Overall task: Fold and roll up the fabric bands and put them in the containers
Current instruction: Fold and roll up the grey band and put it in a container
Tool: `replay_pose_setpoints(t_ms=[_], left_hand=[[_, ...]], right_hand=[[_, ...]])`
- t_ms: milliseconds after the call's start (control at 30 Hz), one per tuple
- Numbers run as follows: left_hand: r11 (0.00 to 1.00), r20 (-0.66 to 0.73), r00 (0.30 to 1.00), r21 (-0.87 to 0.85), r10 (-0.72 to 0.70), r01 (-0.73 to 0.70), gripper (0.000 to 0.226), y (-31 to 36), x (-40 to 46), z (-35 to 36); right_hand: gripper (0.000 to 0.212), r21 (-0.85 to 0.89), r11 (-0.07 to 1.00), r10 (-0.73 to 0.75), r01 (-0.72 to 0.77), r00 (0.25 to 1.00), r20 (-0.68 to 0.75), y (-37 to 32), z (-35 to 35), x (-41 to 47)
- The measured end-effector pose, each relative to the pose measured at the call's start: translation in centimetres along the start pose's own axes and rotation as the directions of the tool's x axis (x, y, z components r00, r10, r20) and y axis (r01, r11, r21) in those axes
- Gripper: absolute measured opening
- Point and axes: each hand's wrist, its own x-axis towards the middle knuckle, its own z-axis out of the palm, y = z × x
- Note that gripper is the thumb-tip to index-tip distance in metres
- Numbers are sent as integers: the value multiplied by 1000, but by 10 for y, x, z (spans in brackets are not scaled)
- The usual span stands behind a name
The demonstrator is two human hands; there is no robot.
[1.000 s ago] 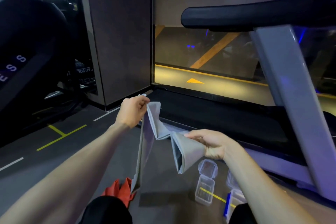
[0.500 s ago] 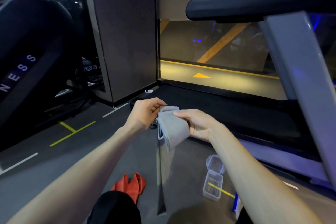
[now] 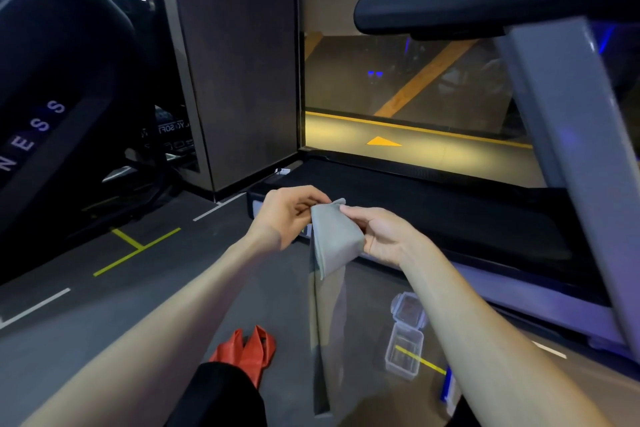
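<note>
A grey fabric band (image 3: 335, 239) is held up in front of me, its top folded over and its long tail hanging down toward the floor. My left hand (image 3: 289, 213) pinches the folded top edge from the left. My right hand (image 3: 382, 236) grips the fold from the right, fingers curled round it. On the floor a red band (image 3: 251, 352) lies crumpled near my knee. A clear plastic container (image 3: 404, 352) stands open with its hinged lid (image 3: 408, 310) flipped back, below my right forearm.
A treadmill deck (image 3: 433, 204) runs across behind my hands, its grey upright (image 3: 561, 149) and black handrail (image 3: 485, 7) at right. Another container with a blue edge (image 3: 450, 388) peeks out under my right arm. Dark gym equipment (image 3: 62, 107) fills the left. Grey floor with yellow tape marks (image 3: 135, 250).
My hands have come together, bringing the two ends of the grey band into one fold. The hanging tail now drops straight down. The view shifted slightly.
</note>
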Motion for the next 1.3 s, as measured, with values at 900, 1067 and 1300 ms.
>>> replay_pose_setpoints(t_ms=[900,1067,1300], left_hand=[[965,252,968,-258,21,47,7,-47,-7,6],[966,144,989,-251,-29,64,10,-55,-19,14],[945,-9,988,-296,-151,142,26,-77,-38,38]], right_hand=[[11,-6,978,210,-210,978,-14,30,-13,46],[9,-44,983,173,-177,982,-76,32,-7,49],[13,-92,995,19,-26,997,-70,4,9,46]])
